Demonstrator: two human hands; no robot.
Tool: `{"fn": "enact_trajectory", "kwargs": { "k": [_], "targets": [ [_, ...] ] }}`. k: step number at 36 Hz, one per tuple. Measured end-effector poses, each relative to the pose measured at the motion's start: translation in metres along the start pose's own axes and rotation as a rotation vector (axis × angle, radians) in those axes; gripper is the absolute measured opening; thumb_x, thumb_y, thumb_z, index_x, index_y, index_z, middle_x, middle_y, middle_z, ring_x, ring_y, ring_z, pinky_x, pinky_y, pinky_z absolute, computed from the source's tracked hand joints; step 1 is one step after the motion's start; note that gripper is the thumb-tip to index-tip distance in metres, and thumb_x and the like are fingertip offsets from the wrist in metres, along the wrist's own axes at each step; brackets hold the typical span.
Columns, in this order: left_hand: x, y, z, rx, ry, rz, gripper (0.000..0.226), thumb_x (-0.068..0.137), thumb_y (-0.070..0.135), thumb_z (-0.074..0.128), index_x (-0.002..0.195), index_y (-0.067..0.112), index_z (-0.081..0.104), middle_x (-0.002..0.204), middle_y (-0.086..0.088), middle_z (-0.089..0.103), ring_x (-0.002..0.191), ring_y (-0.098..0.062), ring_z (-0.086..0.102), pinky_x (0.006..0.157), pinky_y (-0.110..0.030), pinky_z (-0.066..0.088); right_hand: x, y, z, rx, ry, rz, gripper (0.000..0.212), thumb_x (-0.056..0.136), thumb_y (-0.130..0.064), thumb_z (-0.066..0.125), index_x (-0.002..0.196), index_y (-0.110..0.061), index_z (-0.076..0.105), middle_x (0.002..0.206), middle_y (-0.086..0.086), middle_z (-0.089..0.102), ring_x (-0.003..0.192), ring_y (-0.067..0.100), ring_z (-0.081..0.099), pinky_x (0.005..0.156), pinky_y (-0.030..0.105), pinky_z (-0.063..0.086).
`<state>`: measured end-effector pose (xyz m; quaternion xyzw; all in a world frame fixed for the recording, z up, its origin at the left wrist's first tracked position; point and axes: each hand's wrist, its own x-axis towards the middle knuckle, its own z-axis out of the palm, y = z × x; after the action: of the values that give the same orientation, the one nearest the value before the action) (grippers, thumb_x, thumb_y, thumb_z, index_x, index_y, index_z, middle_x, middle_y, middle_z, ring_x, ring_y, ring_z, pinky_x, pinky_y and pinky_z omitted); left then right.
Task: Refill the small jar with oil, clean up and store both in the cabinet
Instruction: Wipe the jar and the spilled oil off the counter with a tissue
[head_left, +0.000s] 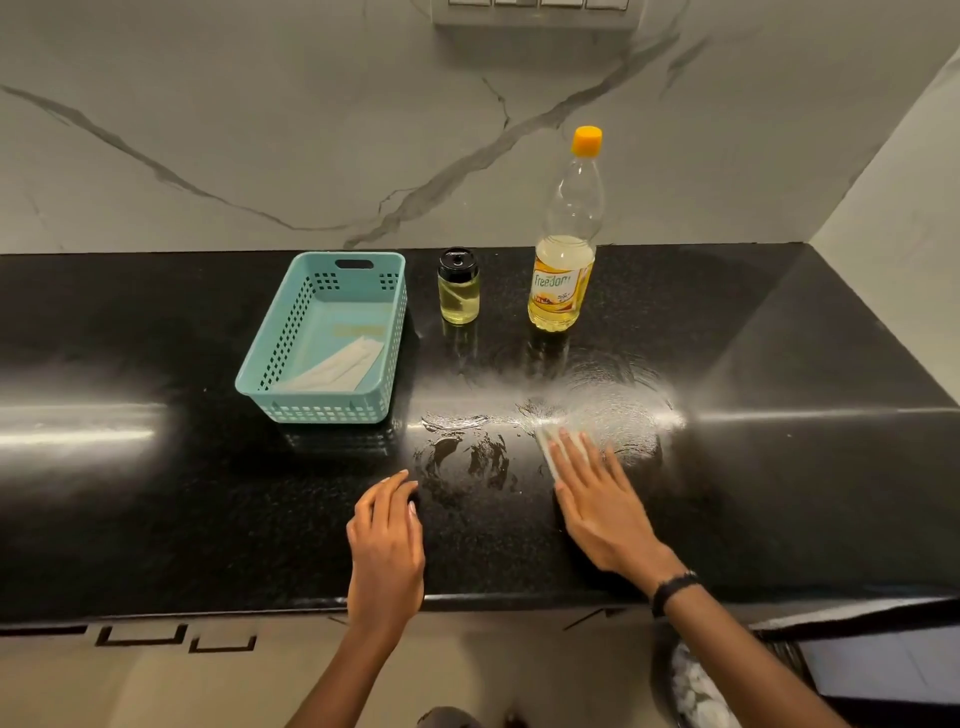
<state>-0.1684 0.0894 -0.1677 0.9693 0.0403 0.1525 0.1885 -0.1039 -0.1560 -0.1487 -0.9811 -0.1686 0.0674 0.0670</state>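
I see my right hand (597, 499) lying flat, fingers straight, pressing a pale folded cloth (546, 447) onto the glossy, speckled black counter (156, 493) amid smeared oily streaks near the front edge. My left hand (387, 540) rests on the counter, fingers loosely curled, holding nothing. Toward the back edge stand the small cylindrical glass jar (458, 291), black-lidded, and the tall clear plastic oil bottle (566, 244) with an orange cap. A perforated teal basket (291, 332) sits left of the jar.
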Motion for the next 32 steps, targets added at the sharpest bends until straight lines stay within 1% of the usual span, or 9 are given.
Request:
{"fn": "enact_trajectory", "kwargs": {
  "k": [3, 6, 8, 11, 13, 19, 23, 26, 32],
  "targets": [
    [-0.001, 0.000, -0.001, 0.003, 0.000, 0.009, 0.038, 0.097, 0.021, 0.030, 0.118, 0.010, 0.059, 0.129, -0.004, 0.055, 0.117, -0.021, 0.048, 0.085, -0.037, 0.049, -0.039, 0.005, 0.007, -0.023, 0.052, -0.099, 0.057, 0.101, -0.035, 0.018, 0.152, -0.025, -0.007, 0.160, -0.008, -0.007, 0.147, 0.011, -0.010, 0.118, 0.035, -0.003],
    [-0.001, -0.001, -0.002, 0.005, -0.002, 0.012, 0.037, 0.096, 0.020, 0.031, 0.118, 0.008, 0.059, 0.128, -0.005, 0.055, 0.116, -0.024, 0.050, 0.083, -0.040, 0.050, -0.067, 0.030, 0.006, -0.046, 0.043, -0.070, 0.055, 0.101, -0.034, 0.020, 0.153, -0.023, 0.007, 0.160, -0.007, 0.007, 0.147, 0.011, 0.004, 0.116, 0.038, 0.008],
    [-0.001, -0.001, -0.001, 0.010, -0.007, 0.011, 0.037, 0.095, 0.019, 0.032, 0.119, 0.009, 0.058, 0.129, -0.005, 0.054, 0.117, -0.023, 0.049, 0.084, -0.039, 0.050, -0.069, 0.046, 0.001, -0.050, 0.024, 0.018, 0.055, 0.101, -0.036, 0.014, 0.153, -0.023, 0.008, 0.160, -0.007, 0.008, 0.147, 0.011, 0.005, 0.117, 0.037, 0.007],
    [-0.001, -0.001, 0.000, 0.015, -0.010, 0.013, 0.036, 0.095, 0.018, 0.034, 0.120, 0.009, 0.058, 0.130, -0.005, 0.054, 0.118, -0.023, 0.048, 0.086, -0.038, 0.049, -0.050, 0.056, 0.000, -0.023, 0.011, 0.144, 0.064, 0.093, -0.050, -0.013, 0.151, -0.025, -0.008, 0.159, -0.008, -0.011, 0.145, 0.009, -0.016, 0.117, 0.032, -0.013],
    [-0.001, -0.001, 0.000, 0.024, -0.004, 0.017, 0.035, 0.095, 0.018, 0.035, 0.119, 0.009, 0.058, 0.129, -0.005, 0.054, 0.117, -0.023, 0.048, 0.086, -0.038, 0.049, -0.032, 0.048, 0.002, 0.012, 0.002, 0.197, 0.069, 0.087, -0.054, -0.019, 0.149, -0.025, -0.016, 0.157, -0.006, -0.020, 0.142, 0.010, -0.025, 0.114, 0.030, -0.022],
    [-0.001, -0.002, 0.001, 0.040, -0.002, 0.019, 0.038, 0.096, 0.020, 0.031, 0.119, 0.008, 0.059, 0.129, -0.006, 0.055, 0.117, -0.024, 0.048, 0.086, -0.039, 0.049, -0.024, -0.009, 0.003, 0.072, 0.031, 0.058, 0.060, 0.095, -0.045, -0.001, 0.150, -0.026, -0.016, 0.158, -0.004, -0.017, 0.143, 0.014, -0.023, 0.117, 0.033, -0.016],
    [-0.001, -0.002, 0.001, 0.048, -0.006, 0.022, 0.038, 0.096, 0.020, 0.031, 0.120, 0.008, 0.058, 0.129, -0.006, 0.055, 0.117, -0.024, 0.047, 0.085, -0.038, 0.049, -0.070, -0.016, 0.012, 0.054, 0.069, -0.088, 0.055, 0.101, -0.036, 0.021, 0.153, -0.021, 0.011, 0.160, -0.006, 0.008, 0.148, 0.013, 0.002, 0.117, 0.037, 0.007],
    [0.000, -0.002, 0.000, 0.061, -0.009, 0.018, 0.038, 0.096, 0.020, 0.031, 0.120, 0.009, 0.058, 0.129, -0.006, 0.055, 0.117, -0.023, 0.047, 0.084, -0.038, 0.049, -0.104, 0.006, 0.013, -0.014, 0.058, -0.090, 0.053, 0.100, -0.036, 0.023, 0.152, -0.023, 0.020, 0.159, -0.007, 0.016, 0.147, 0.011, 0.011, 0.114, 0.037, 0.014],
    [-0.001, -0.004, 0.002, 0.070, -0.029, 0.027, 0.039, 0.096, 0.019, 0.030, 0.121, 0.007, 0.057, 0.131, -0.007, 0.054, 0.119, -0.025, 0.047, 0.086, -0.039, 0.049, -0.089, 0.027, 0.014, -0.015, 0.046, 0.118, 0.056, 0.100, -0.041, 0.011, 0.153, -0.022, 0.009, 0.160, -0.006, 0.005, 0.147, 0.011, -0.001, 0.118, 0.036, 0.002]
  ]
}}
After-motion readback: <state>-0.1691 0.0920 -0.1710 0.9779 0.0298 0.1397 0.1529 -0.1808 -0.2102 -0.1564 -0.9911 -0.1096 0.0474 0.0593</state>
